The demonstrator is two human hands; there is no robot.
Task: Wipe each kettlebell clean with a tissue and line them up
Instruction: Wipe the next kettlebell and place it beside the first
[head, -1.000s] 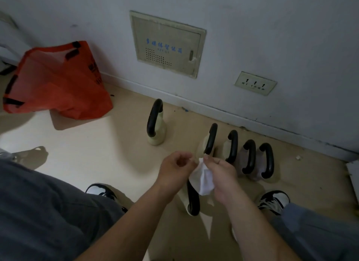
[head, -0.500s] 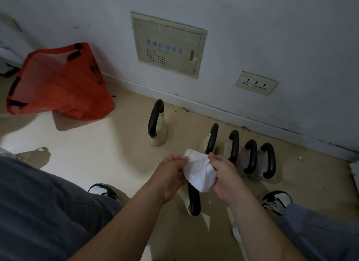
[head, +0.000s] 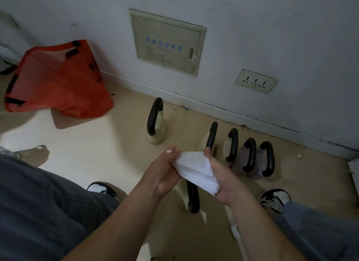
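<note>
Lone kettlebell (head: 156,124): upright on the floor, left of the row.
My left hand (head: 161,175): pinches the tissue's left edge.
Tissue (head: 194,169): stretched between both hands, above the near kettlebell (head: 193,198).
My right hand (head: 227,185): grips the tissue's right end.
Row of four kettlebells (head: 249,155): near the wall.
Note: I should probably fold a fresh face outward before wiping.

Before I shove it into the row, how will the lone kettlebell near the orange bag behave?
The lone kettlebell is probably heavy for its size. It stands upright on a broad base, so it should slide rather than roll. Its tall handle may tip it if pushed high.
</note>
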